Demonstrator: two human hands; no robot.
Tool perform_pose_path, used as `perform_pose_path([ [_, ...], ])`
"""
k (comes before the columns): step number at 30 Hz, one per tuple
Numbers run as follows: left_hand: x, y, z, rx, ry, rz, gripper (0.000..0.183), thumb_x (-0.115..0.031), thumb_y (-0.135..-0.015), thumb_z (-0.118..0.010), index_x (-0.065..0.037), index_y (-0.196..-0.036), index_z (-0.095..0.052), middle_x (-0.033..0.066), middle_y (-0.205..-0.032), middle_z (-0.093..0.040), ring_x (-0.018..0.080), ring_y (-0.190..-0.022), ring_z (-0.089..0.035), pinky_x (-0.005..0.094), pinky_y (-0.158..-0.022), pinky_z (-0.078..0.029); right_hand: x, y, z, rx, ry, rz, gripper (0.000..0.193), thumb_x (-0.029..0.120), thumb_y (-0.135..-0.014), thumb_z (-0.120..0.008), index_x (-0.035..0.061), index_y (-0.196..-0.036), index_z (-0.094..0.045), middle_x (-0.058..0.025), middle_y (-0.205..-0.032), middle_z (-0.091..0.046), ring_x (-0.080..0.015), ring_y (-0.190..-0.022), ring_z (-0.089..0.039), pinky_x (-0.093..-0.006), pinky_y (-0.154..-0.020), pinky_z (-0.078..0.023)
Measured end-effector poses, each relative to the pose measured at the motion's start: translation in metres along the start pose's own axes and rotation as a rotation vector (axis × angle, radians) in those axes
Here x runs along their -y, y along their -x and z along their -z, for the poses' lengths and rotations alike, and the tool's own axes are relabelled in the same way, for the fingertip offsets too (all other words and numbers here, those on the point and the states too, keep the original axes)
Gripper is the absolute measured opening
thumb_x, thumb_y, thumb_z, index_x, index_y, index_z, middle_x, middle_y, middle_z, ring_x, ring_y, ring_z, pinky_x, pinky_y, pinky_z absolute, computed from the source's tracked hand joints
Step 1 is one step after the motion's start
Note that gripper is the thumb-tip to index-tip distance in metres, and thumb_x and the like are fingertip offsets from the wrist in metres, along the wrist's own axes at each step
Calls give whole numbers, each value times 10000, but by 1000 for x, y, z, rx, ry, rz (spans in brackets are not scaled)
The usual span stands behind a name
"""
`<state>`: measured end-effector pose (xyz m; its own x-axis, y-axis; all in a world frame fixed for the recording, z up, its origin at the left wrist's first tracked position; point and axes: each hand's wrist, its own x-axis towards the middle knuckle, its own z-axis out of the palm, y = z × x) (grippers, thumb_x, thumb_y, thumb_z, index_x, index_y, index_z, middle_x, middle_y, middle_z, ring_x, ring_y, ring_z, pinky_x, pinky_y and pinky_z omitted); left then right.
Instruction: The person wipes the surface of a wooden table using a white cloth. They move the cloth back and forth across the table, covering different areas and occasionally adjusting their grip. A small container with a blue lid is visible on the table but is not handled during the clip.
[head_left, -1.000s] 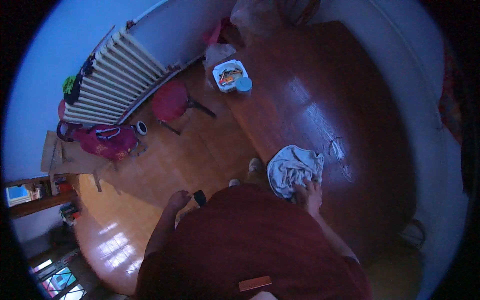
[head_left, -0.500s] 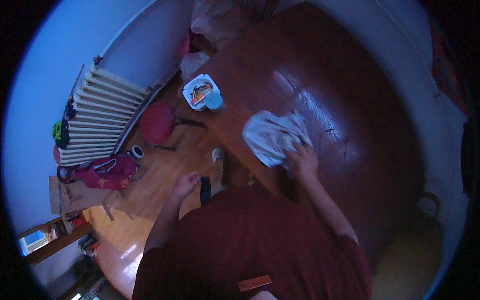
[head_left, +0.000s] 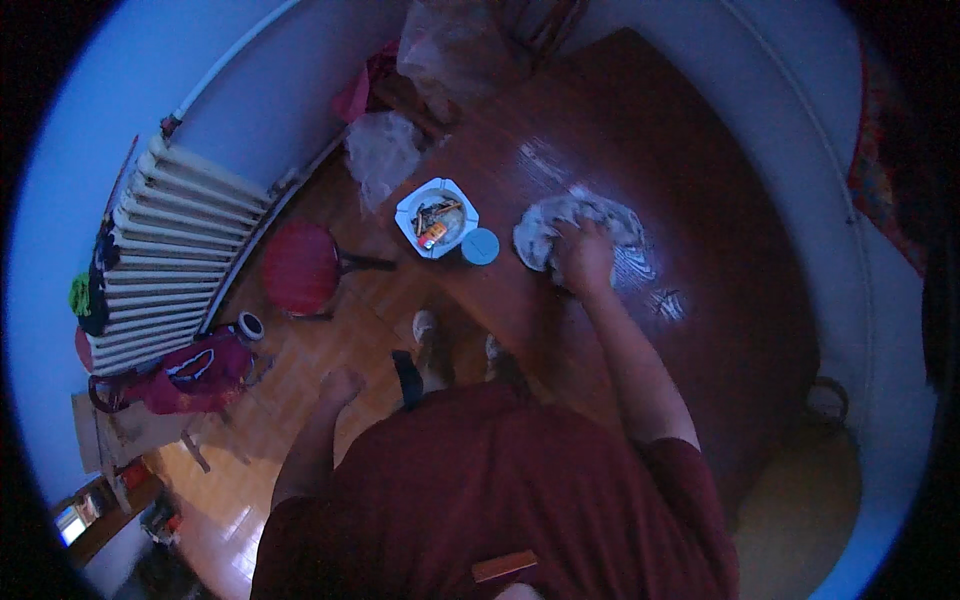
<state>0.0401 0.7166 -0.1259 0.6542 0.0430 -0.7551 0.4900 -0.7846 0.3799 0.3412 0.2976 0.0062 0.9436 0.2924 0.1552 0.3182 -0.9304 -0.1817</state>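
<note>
My right hand bears down on a crumpled white-grey cloth, fingers curled into its folds, on the reddish-brown table. Wet, shiny streaks show on the wood around the cloth. Left of it, near the table's edge, stands a white square ashtray with butts and an orange lighter-like thing inside. Beside that is a small round light-blue container. My left hand hangs over the floor at my left side, loosely closed, with nothing seen in it.
A red round-seated stool stands left of the table, below a white radiator. Plastic bags hang or lie at the table's far left corner. A maroon bag or garment rests on a low bench. Chair backs are at the right.
My right hand has pushed the cloth farther across the table, bunching it. My view has shifted, so the ashtray and container appear lower and more to the right. The left hand stays low.
</note>
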Motion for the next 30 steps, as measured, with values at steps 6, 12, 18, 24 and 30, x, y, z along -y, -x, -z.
perform_pose_path([
  [6, 5, -24, 44, -179, 309, -66, 417, -366, -872, -574, -57, -1151, -604, 138, -885, -670, 255, -788, -647, 355, -696, -501, 5, 44, 4, -19, 20, 23, 291, 128, -741, -654, 182, -1026, -674, -140, -1107, -588, -358, -1026, -547, -453, -842, -469],
  [12, 86, -30, 15, -192, 264, 5, 415, -360, -846, -576, -41, -1110, -613, 172, -922, -658, 359, -836, -622, 416, -760, -482, -29, 163, 42, 24, 39, -343, 300, 128, -750, -646, 172, -1046, -668, -179, -1189, -545, -375, -1071, -519, -470, -872, -451],
  [18, 67, 13, 35, 64, -27, 169, 426, -392, -856, -537, -26, -1058, -620, 211, -1040, -624, 384, -975, -588, 436, -861, -464, 9, 0, 9, 44, 66, -185, 306, 153, -762, -639, 171, -1067, -664, -162, -1157, -579, -383, -1044, -523, -455, -898, -430],
  [24, 86, 33, -4, -336, -81, -207, 416, -357, -882, -504, -20, -1115, -578, 208, -1033, -624, 383, -948, -602, 450, -847, -472, 110, -184, -48, 94, 27, 271, 288, 210, -778, -587, 227, -1051, -676, -83, -1067, -607, -320, -1013, -544, -446, -808, -476],
  [30, -17, 36, 39, -152, 182, 125, 327, -277, -874, -534, -10, -1051, -601, 187, -1012, -638, 372, -922, -613, 426, -822, -477, 31, -103, -39, -79, -66, 253, 274, 186, -777, -608, 222, -1038, -685, -96, -1116, -588, -329, -996, -554, -437, -812, -486],
])
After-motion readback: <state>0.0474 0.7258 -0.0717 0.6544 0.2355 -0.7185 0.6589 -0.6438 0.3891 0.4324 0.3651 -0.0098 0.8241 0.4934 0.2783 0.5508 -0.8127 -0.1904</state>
